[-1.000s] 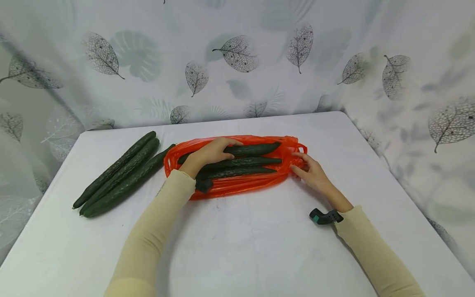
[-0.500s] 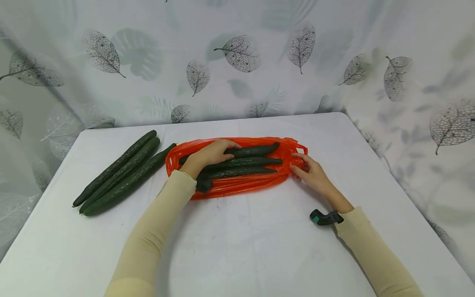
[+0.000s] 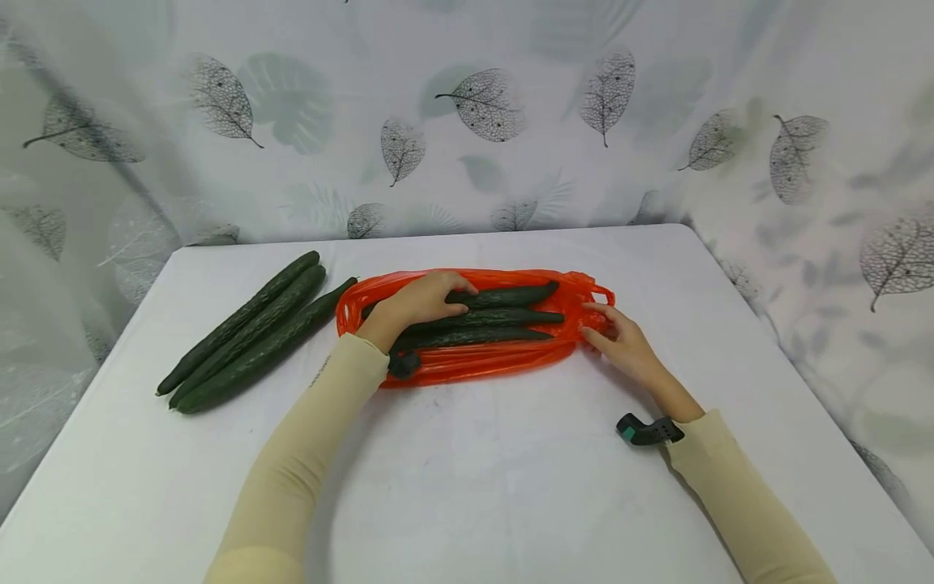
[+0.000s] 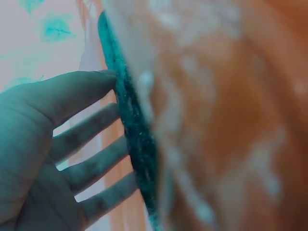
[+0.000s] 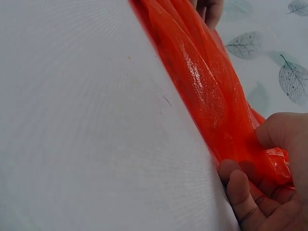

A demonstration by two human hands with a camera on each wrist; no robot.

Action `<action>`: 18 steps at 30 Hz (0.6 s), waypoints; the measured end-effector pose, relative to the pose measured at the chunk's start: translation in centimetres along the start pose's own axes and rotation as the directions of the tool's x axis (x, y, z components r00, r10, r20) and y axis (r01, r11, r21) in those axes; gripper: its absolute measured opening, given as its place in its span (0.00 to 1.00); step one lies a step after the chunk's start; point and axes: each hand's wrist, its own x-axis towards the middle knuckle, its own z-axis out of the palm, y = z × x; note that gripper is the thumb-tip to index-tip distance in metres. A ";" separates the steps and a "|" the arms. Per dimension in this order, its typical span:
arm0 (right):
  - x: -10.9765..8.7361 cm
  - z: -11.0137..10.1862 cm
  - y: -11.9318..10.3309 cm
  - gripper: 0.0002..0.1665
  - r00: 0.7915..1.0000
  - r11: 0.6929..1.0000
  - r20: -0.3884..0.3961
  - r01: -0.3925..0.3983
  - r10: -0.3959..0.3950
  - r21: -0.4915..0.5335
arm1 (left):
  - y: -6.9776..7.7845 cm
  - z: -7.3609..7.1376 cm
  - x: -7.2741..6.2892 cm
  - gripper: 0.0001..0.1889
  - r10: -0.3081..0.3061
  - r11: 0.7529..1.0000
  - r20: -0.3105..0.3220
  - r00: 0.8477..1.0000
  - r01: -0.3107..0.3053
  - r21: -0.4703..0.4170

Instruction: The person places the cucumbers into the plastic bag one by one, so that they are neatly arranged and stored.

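Observation:
An orange-red plastic bag (image 3: pixel 474 373) lies spread on the table with its top side open. Inside it, three dark green cucumbers rest side by side. My left hand (image 3: pixel 423 302) reaches over the bag and grips the rearmost cucumber (image 3: pixel 518 294); the left wrist view has the thumb and fingers against this cucumber (image 4: pixel 130 106). At the bag's right end, my right hand (image 3: pixel 620 341) pinches the gathered plastic. In the right wrist view, its thumb and curled fingers hold the crumpled bag (image 5: pixel 211 96) near the table surface.
Three more cucumbers (image 3: pixel 251 328) lie diagonally together left of the bag, one tip close to its left end. The white table (image 3: pixel 474 487) ends at a leaf-patterned curtain (image 3: pixel 481 178). A black wrist camera (image 3: pixel 648 430) sits on the right wrist.
The head view has shifted a little, so the scene sits slightly further right. Both hands, the bag and the cucumbers keep nearly the same places relative to one another.

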 end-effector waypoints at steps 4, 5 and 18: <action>0.0 0.1 0.1 0.27 1.000 1.000 0.000 -0.002 0.002 -0.005 | 0.4 -0.3 -0.8 0.20 -0.004 0.998 0.014 1.000 0.003 0.068; -0.1 0.1 0.1 0.27 1.000 1.000 0.000 -0.005 0.005 -0.008 | 0.5 -0.3 -1.1 0.20 -0.002 0.997 0.017 1.000 0.001 0.081; -0.2 -0.1 -0.2 0.29 1.000 1.000 0.012 -0.005 0.005 -0.023 | 1.0 -1.1 -3.6 0.22 -0.040 0.995 0.043 0.998 0.036 0.089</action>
